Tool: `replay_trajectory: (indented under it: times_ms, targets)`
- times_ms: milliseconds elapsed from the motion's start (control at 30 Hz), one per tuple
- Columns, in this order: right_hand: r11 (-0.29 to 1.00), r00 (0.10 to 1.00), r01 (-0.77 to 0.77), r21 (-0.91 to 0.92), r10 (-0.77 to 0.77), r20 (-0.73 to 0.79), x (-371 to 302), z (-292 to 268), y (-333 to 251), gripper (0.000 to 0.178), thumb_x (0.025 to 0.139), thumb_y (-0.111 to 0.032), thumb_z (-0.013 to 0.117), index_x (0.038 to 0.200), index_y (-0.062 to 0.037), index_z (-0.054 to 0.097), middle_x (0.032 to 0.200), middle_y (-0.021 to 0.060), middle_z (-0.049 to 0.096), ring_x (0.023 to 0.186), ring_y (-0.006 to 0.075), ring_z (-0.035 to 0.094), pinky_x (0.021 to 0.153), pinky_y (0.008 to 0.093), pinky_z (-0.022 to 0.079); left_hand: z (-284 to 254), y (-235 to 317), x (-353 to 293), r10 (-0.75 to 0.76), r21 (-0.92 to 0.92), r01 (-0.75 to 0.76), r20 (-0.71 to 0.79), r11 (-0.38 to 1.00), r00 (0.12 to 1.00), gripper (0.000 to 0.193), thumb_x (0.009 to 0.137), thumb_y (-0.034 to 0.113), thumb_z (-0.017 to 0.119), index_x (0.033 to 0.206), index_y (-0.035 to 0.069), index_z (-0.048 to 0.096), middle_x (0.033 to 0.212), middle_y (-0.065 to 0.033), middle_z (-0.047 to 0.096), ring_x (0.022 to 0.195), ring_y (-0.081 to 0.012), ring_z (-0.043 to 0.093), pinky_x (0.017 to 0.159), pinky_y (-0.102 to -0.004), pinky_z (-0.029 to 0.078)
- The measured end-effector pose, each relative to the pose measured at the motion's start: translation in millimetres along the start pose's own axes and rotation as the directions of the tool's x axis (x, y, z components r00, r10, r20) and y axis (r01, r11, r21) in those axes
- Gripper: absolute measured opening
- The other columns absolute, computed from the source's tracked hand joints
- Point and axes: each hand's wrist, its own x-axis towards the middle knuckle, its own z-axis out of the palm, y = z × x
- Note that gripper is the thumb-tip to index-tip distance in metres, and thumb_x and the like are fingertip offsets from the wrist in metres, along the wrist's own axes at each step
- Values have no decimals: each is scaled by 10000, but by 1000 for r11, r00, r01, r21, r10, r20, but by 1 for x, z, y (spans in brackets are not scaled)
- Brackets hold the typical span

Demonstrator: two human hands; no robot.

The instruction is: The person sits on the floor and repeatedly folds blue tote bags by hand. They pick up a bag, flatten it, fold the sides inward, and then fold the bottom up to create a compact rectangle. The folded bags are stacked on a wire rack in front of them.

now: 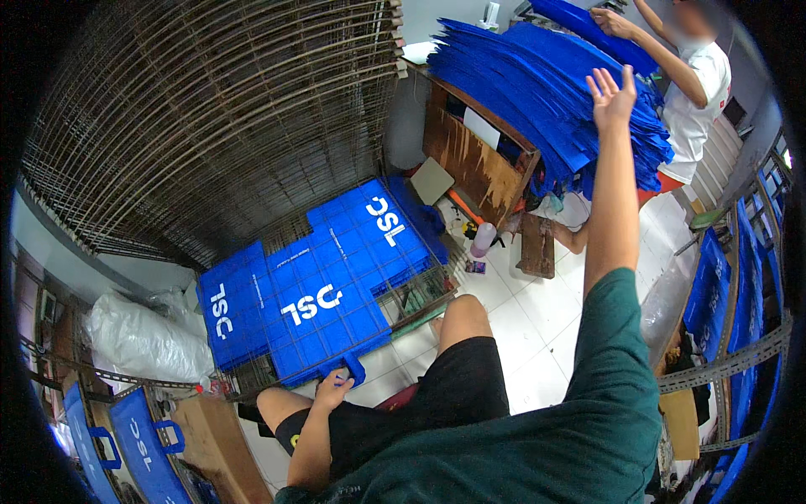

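Observation:
My left hand point(334, 389) is closed at the near edge of a blue fabric bag point(315, 344), its fingers curled on the bag's handle point(354, 370). That bag lies flat on a wire drying rack point(416, 312) with white printing facing up. Other blue bags lie beside it, one on the left point(232, 294) and one farther back point(369, 218). My right hand point(614, 101) is raised at the end of an outstretched arm, open with fingers spread and nothing in it. Behind it is a tall stack of blue fabric pieces point(520, 84); whether the hand touches them I cannot tell.
Many raised wire shelves point(227, 126) stand over the rack. A person in a white shirt point(701, 109) handles blue fabric at the far right. Near the stack are a wooden cabinet point(470, 151) and a small wooden stool point(537, 245). Left lies a plastic-wrapped bundle point(147, 336); metal racking point(730, 361) stands right.

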Motion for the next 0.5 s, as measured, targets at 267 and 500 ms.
replay_trajectory:
  times_ms: [267, 500]
  targets:
    - [869, 945, -287, 403, 326, -31, 65, -58, -31, 1149, 680, -791, 435, 1399, 4, 21, 1445, 249, 83, 1325, 431, 145, 1003, 649, 235, -5, 14, -12, -4, 28, 6, -62, 1000, 998, 628, 756, 394, 673, 1224, 14, 494, 944, -139, 661, 921, -269, 623, 823, -350, 468]
    - [972, 932, -233, -17, 218, -290, 244, -233, 3, 416, 921, -256, 451, 1223, 31, 447, 1271, 215, 457, 1179, 361, 433, 965, 553, 375, -2, 31, 2, 24, -23, -24, 13, 999, 1000, 595, 765, 402, 678, 1197, 25, 520, 962, -160, 643, 894, -287, 626, 778, -363, 485]
